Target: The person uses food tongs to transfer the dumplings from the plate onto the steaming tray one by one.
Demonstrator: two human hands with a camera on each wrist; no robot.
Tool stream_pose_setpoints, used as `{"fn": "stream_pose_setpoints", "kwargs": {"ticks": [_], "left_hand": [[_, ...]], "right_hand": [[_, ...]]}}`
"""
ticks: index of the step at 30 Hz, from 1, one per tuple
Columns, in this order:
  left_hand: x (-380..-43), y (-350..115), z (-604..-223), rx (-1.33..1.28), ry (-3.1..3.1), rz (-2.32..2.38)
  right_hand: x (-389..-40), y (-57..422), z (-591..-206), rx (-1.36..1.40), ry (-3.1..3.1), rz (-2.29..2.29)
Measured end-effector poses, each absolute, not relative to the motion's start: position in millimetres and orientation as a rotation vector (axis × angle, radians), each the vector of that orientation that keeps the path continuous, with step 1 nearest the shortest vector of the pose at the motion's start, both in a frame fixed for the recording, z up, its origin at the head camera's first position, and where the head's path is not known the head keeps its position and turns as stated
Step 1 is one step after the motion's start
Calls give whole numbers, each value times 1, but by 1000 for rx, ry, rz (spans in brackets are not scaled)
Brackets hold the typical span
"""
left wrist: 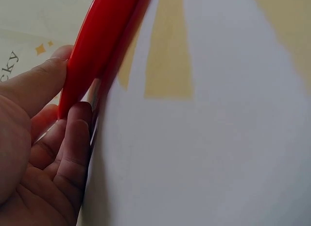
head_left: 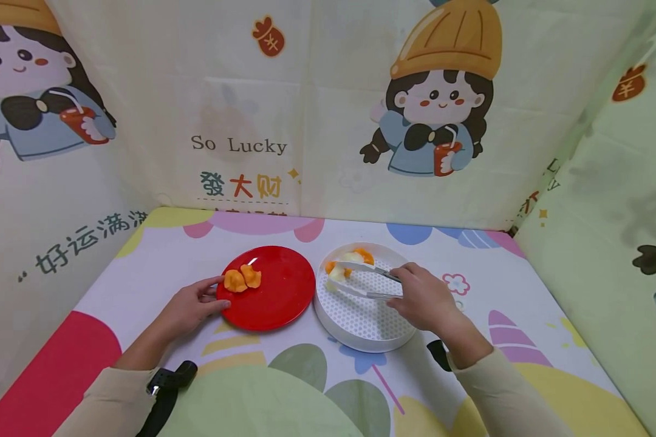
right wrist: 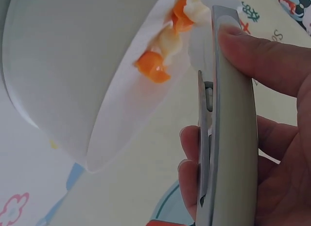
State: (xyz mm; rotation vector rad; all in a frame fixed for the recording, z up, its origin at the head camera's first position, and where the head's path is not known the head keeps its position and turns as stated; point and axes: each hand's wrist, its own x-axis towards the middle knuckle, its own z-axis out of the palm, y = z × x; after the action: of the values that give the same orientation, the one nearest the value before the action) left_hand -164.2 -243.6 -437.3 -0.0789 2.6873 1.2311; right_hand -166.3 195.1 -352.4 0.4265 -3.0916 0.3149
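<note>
My left hand (head_left: 188, 309) grips the near-left rim of a red plate (head_left: 281, 297). In the left wrist view the thumb lies on one side of the plate's rim (left wrist: 99, 41) and the fingers on the other. Two orange dumpling-like pieces (head_left: 235, 281) sit at the plate's left side. My right hand (head_left: 426, 300) holds metal tongs (head_left: 373, 295) with pale tips, their arms spread apart. The tips reach over a white piece (head_left: 336, 274) in a round white perforated tray (head_left: 372, 331). More white and orange pieces (head_left: 364, 255) are clustered at the tray's far left.
Plate and tray stand side by side on a table (head_left: 142, 291) with a colourful printed cover. Printed cloth (head_left: 328, 121) hangs behind the table and along both sides. A dark strap (head_left: 166, 385) circles the left wrist.
</note>
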Motion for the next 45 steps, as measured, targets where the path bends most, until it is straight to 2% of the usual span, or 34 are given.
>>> {"fn": "stream_pose_setpoints", "kwargs": {"ticks": [30,45], "left_hand": [[-164,-244,-436,-59,2704,1218],[-165,-243,-436,-64,2700,1221]], "right_hand": [[-174,183,-360,383,-3108,409],[-170,184,-346,426,-3039,414]]}}
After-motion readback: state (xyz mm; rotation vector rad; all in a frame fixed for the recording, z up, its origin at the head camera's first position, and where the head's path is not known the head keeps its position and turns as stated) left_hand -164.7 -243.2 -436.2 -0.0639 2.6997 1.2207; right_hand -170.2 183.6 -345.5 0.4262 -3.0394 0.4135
